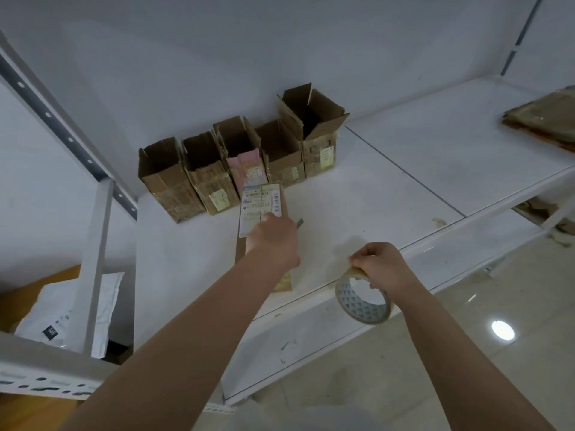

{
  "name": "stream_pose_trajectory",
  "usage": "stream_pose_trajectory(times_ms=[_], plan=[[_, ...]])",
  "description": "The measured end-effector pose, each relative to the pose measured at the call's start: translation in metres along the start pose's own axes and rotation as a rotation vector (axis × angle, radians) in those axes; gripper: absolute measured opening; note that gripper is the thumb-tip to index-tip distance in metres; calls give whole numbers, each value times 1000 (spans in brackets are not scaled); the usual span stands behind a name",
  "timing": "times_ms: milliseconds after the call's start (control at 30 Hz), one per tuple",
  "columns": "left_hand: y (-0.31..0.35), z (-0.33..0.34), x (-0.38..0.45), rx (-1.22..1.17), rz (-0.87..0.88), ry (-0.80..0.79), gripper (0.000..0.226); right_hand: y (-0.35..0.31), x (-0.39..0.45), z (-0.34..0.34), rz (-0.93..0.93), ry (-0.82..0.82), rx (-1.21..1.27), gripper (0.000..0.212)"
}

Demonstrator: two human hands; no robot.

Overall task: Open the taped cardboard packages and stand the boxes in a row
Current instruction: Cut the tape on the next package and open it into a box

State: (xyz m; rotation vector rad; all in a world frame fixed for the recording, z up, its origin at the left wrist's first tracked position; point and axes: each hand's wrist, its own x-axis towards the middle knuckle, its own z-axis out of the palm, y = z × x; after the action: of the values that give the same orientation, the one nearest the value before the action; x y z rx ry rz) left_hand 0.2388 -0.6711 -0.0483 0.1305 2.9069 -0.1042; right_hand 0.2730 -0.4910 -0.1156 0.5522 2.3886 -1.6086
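Left hand [272, 236] is curled on the flat package [263, 206], pressing it down on the white shelf [389, 181]; a small gray tool tip [299, 223], maybe a cutter, sticks out by it. Right hand [378, 267] pinches a tape roll [362, 301] near the shelf's front edge. Five open boxes [236, 160] stand in a row at the back, w/ the package lying just in front.

To do it well, I think: hold the package still, cut along the tape line only, not deep, then stand it at the row's end.

Package has a white label [261, 200] w/ barcodes; words too blurry to read.
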Motion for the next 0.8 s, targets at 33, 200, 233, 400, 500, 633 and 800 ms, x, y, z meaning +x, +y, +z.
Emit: stream_pose_trajectory(times_ms=[33,200,233,400,500,633,800], plan=[[5,-1,-2,50,-9,-11,59,0,0,0,-4,0,1,12],[-7,-9,5,-142,70,-48,40,-2,1,0,-14,1,16,13],[-14,-13,8,-267,84,-23,29,-3,1,0,-19,5,20,13],[-29,-21,13,-400,-137,355,42,-13,6,4,-52,41,40,13],[-21,-9,12,-220,-217,255,74,-21,9,9,-77,51,50,14],[-19,2,12,-116,-145,227,51,-27,12,13,-97,64,59,15],[-51,-3,3,-100,83,137,52,-28,14,11,-91,92,92,14]])
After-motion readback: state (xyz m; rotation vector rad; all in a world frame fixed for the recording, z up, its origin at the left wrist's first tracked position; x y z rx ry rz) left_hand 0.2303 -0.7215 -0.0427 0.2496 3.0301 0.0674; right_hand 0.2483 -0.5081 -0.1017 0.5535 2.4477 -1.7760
